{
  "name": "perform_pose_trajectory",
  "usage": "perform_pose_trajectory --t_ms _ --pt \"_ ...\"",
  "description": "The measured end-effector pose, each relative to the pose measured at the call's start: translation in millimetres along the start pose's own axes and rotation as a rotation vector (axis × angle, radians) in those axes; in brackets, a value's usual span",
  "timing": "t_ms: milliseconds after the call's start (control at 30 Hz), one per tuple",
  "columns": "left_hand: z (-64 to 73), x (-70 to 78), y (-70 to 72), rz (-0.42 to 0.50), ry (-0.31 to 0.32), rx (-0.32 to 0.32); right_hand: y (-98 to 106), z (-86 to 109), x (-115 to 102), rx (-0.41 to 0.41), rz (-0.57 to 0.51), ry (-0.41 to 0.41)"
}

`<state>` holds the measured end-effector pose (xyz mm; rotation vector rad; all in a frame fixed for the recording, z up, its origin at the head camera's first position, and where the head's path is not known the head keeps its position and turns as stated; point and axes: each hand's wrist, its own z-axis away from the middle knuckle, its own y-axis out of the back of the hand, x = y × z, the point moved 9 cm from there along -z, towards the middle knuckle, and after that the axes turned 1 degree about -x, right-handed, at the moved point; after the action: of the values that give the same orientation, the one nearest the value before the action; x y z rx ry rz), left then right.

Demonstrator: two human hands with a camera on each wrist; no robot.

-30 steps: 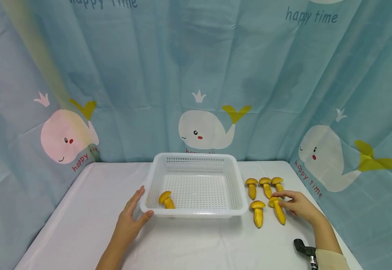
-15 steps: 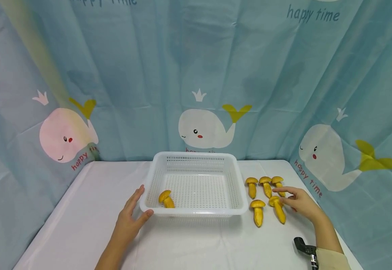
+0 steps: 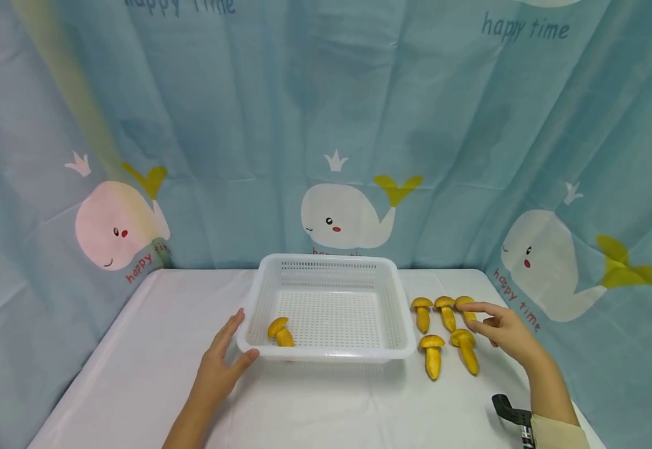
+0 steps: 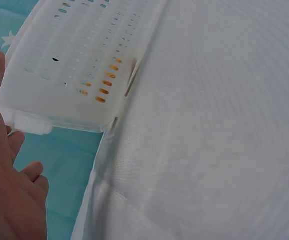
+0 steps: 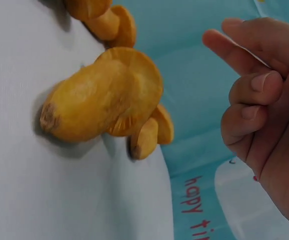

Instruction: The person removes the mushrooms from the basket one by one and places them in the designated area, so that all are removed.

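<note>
A white plastic basket (image 3: 328,353) with slotted walls holds one yellow mushroom (image 3: 284,335) in its front left corner. My left hand (image 3: 217,368) rests at that corner, fingers along the left side and thumb at the front rim. In the left wrist view, the basket wall (image 4: 59,97) stands right beside the hand. To the right of the basket, several yellow mushrooms lie in two rows. My right hand (image 3: 502,330) hovers at the back right mushroom (image 3: 465,304), its index fingertip overlapping the cap. In the right wrist view, the right hand (image 5: 272,95) holds nothing, and a mushroom (image 5: 97,100) lies nearest that camera.
Nearer the front lie two mushrooms, one on the left (image 3: 432,358) and one on the right (image 3: 466,352). A white cloth covers the table (image 3: 326,405). Blue whale-print curtain (image 3: 258,156) hangs behind and at both sides. A black device (image 3: 510,410) is at my right wrist.
My right hand has left the front right mushroom and moved back to the back right one. The left hand and basket have stayed in place.
</note>
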<state>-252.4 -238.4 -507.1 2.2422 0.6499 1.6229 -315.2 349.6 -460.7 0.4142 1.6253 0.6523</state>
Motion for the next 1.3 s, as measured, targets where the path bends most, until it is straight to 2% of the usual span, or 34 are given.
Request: perform_pose_trajectory --t_ms 167,333,467,667,867,1100,1300 --pt "1.8 -0.9 0.1 -0.008 -0.002 0.006 -4.1 -2.0 -17.4 -0.021 -0.034 0.078" --pt "0.5 -0.3 -0.3 -0.006 -0.019 0.010 -6.8 -7.0 -40.6 -0.025 -0.010 0.165" --pt "1.2 -0.2 0.2 -0.013 -0.019 0.012 -16.4 -10.3 -59.6 -0.064 -0.017 0.223" --pt "1.8 4.2 1.8 -0.035 -0.042 0.034 -27.8 -16.3 -77.9 -0.108 -0.018 0.238" --pt "2.0 4.2 1.9 -0.031 -0.014 0.037 -31.6 -25.8 -111.0 -0.146 -0.026 0.283" --pt "3.3 4.3 -0.7 0.011 0.004 0.025 -37.4 -40.3 -142.3 -0.176 0.084 0.314" --pt "1.0 6.3 -0.2 0.020 0.000 0.024 -42.9 -59.7 -178.1 -0.242 0.115 0.311"
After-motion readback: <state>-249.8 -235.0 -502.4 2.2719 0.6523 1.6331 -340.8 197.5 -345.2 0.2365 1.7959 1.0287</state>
